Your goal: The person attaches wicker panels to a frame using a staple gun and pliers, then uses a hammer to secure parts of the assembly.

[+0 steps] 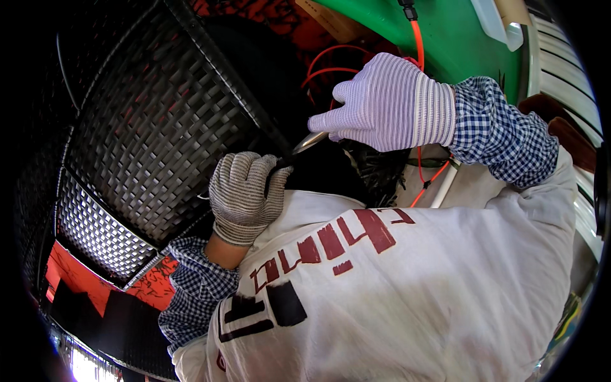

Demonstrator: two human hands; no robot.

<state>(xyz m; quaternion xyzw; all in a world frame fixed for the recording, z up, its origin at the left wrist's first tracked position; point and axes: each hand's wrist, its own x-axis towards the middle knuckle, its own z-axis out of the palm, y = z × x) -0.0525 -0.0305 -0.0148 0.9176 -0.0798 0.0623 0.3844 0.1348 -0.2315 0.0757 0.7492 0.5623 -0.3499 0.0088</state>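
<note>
A curved, shiny strip [310, 142] is held between left hand [247, 196] and right hand [387, 105], its far end hidden; black wicker [153, 127] and orange cord [417, 44] are seen nearby.

We are counting two gloved hands: one left hand [247, 197] at 9 o'clock, one right hand [385, 105] at 1 o'clock. We are logging two checked sleeves [503, 130], at 8 and 2 o'clock; one white shirt [394, 286], 5 o'clock; one large woven black panel [162, 118], 10 o'clock; one slim shiny-ended piece [308, 143], 12 o'clock. We are leaving the orange-red hoses [418, 48] uncounted: their runs are disappearing behind other things.
</note>
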